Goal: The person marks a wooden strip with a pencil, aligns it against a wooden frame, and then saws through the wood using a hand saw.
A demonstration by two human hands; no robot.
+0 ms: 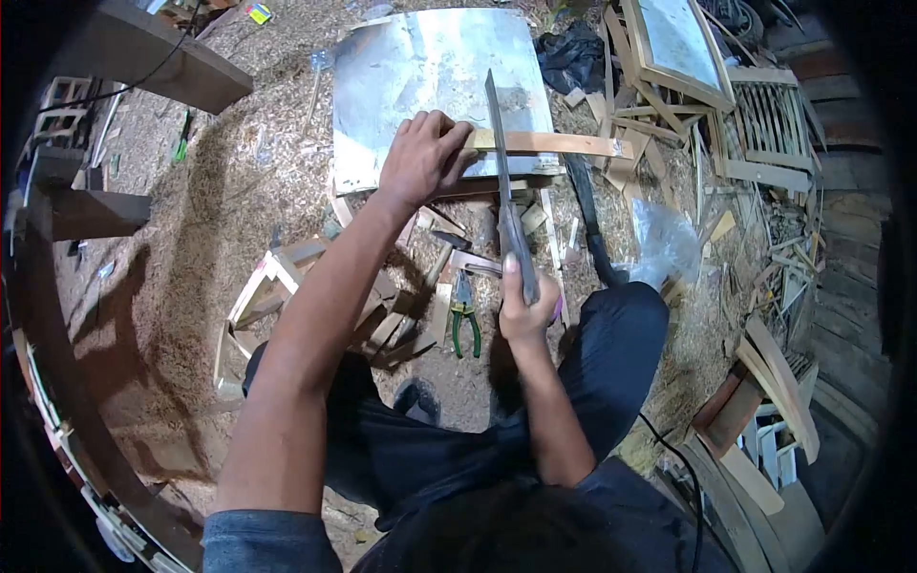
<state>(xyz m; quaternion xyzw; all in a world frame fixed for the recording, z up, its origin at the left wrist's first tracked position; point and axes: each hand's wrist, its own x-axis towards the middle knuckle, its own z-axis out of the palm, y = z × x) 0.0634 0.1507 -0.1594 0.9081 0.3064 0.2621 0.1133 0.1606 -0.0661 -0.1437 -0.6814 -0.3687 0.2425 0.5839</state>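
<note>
My left hand (423, 158) is closed around the left end of a flat wooden strip (568, 143), which lies crosswise over the near part of a low, metal-topped board (420, 67). In my right hand (527, 307) is the handle of a handsaw (503, 170), its long narrow blade pointing away from me. The blade crosses the strip just right of my left hand; whether its teeth have cut in cannot be made out. Green-handled pliers (463, 320) and a hammer (447, 246) lie on the ground between my legs and the board.
Wood offcuts (392, 325) lie beside the pliers. A clear plastic bag (664, 239) and a black bag (571, 57) are on the right. Framed wooden pieces (683, 48) stand at the back right. A thick beam (153, 57) juts in at upper left. Wood shavings cover the ground.
</note>
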